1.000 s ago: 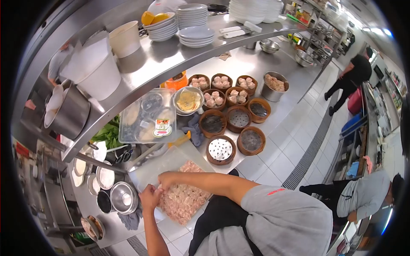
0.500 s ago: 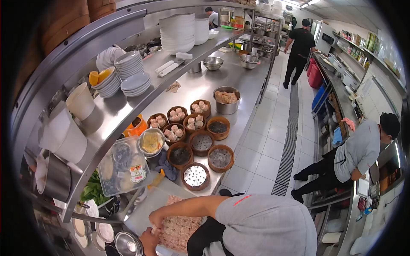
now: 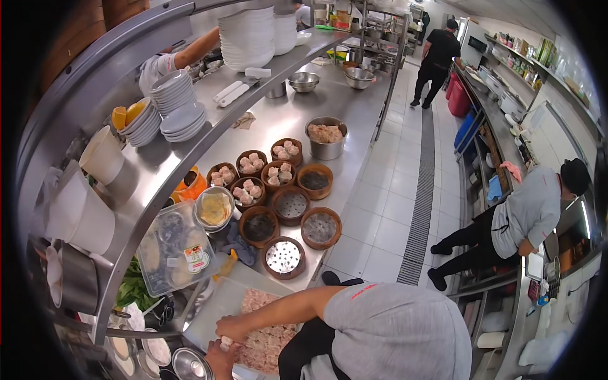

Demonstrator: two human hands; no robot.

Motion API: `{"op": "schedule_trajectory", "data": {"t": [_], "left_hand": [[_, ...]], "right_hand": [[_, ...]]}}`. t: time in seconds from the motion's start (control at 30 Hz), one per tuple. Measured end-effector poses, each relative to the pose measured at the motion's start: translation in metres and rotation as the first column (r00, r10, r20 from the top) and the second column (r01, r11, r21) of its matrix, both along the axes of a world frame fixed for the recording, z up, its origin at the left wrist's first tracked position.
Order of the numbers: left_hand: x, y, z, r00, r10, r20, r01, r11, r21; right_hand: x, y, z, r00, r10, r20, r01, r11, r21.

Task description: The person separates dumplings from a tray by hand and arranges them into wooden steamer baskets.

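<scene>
My right hand [image 3: 232,328] reaches over a pale tray [image 3: 221,297] with its fingers closed. Just below it is my left hand [image 3: 219,362], its fingers curled round a small pale dumpling [image 3: 226,342]. The fingers of my right hand press on that dumpling from above, and both hands partly hide it. Closely packed pinkish dumplings [image 3: 263,345] fill the tray beside my hands. Metal bowls [image 3: 190,363] stand near my left hand.
Round steamer baskets [image 3: 285,258] stand on the steel counter, some holding dumplings. Behind them is a pot of filling [image 3: 327,139]. A clear plastic box [image 3: 174,250] lies near the tray, under a shelf [image 3: 142,202] of stacked plates. Co-workers [image 3: 519,209] stand across the aisle.
My hands stay together at the tray; the right has shifted slightly, showing more of the pale dumpling. The view has turned a little. Behind the shelf, a co-worker's arm has come into view.
</scene>
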State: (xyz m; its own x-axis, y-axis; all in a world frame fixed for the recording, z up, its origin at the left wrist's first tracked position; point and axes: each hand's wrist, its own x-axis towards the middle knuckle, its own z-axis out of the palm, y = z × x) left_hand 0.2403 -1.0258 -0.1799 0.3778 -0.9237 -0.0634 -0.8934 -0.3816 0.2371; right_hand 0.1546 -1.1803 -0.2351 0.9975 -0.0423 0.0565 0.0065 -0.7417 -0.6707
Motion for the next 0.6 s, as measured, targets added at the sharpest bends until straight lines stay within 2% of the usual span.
{"op": "schedule_trajectory", "data": {"t": [0.03, 0.1, 0.13, 0.2, 0.23, 0.27, 0.3, 0.33, 0.37, 0.4, 0.43, 0.47, 0.5, 0.57, 0.6], "left_hand": [[0.0, 0.001, -0.001, 1.0, -0.004, 0.001, 0.004, 1.0, 0.002], [-0.002, 0.003, -0.004, 0.999, 0.05, -0.017, -0.052, 0.983, -0.174], [0.001, 0.003, -0.004, 0.999, 0.047, -0.017, -0.049, 0.984, -0.17], [0.012, 0.007, -0.001, 0.959, 0.112, -0.26, -0.161, 0.971, -0.175], [0.011, 0.005, 0.008, 0.915, 0.06, -0.398, -0.161, 0.961, -0.225], [0.009, 0.004, 0.016, 0.86, 0.048, -0.509, -0.207, 0.943, -0.26], [-0.01, -0.006, 0.057, 0.699, 0.154, -0.698, -0.323, 0.939, -0.116], [0.013, 0.002, 0.02, 0.704, 0.074, -0.706, -0.307, 0.929, -0.209], [0.002, -0.002, 0.046, 0.503, 0.13, -0.855, -0.355, 0.932, -0.067], [-0.004, -0.005, 0.05, 0.506, 0.149, -0.849, -0.379, 0.923, -0.064], [-0.009, -0.01, 0.046, 0.387, 0.054, -0.92, -0.435, 0.891, -0.131], [-0.016, -0.016, 0.04, 0.264, -0.058, -0.963, -0.491, 0.851, -0.186], [-0.021, -0.025, 0.033, 0.265, -0.054, -0.963, -0.493, 0.85, -0.184], [-0.032, -0.04, 0.024, 0.054, -0.208, -0.977, -0.528, 0.824, -0.205], [-0.046, -0.052, 0.027, -0.004, -0.229, -0.973, -0.566, 0.803, -0.186]], "right_hand": [[-0.001, 0.002, 0.008, 1.0, -0.004, 0.001, 0.004, 1.0, 0.002], [-0.002, 0.002, 0.019, 0.993, -0.085, 0.087, 0.081, 0.995, 0.05], [0.003, -0.002, 0.019, 0.992, -0.088, 0.086, 0.084, 0.995, 0.053], [0.019, -0.013, 0.019, 0.993, 0.12, -0.008, -0.117, 0.979, 0.169], [0.022, -0.019, 0.013, 0.991, 0.131, -0.001, -0.126, 0.959, 0.253], [0.026, -0.02, 0.01, 0.987, 0.158, 0.007, -0.151, 0.928, 0.34], [0.022, -0.019, 0.023, 0.991, 0.117, 0.059, -0.131, 0.905, 0.404], [0.012, -0.026, 0.037, 0.992, 0.072, 0.107, -0.114, 0.878, 0.464], [0.003, -0.031, 0.06, 0.996, 0.057, 0.073, -0.084, 0.882, 0.465], [-0.009, -0.036, 0.079, 0.999, 0.025, 0.034, -0.038, 0.888, 0.459], [-0.017, -0.034, 0.083, 0.999, 0.037, 0.037, -0.05, 0.883, 0.466], [-0.025, -0.033, 0.084, 0.984, -0.098, 0.147, 0.028, 0.91, 0.414], [-0.035, -0.035, 0.088, 0.939, -0.223, 0.263, 0.116, 0.923, 0.366], [-0.059, -0.043, 0.102, 0.936, -0.231, 0.264, 0.121, 0.919, 0.374], [-0.071, -0.048, 0.108, 0.934, -0.243, 0.261, 0.132, 0.916, 0.378]]}}
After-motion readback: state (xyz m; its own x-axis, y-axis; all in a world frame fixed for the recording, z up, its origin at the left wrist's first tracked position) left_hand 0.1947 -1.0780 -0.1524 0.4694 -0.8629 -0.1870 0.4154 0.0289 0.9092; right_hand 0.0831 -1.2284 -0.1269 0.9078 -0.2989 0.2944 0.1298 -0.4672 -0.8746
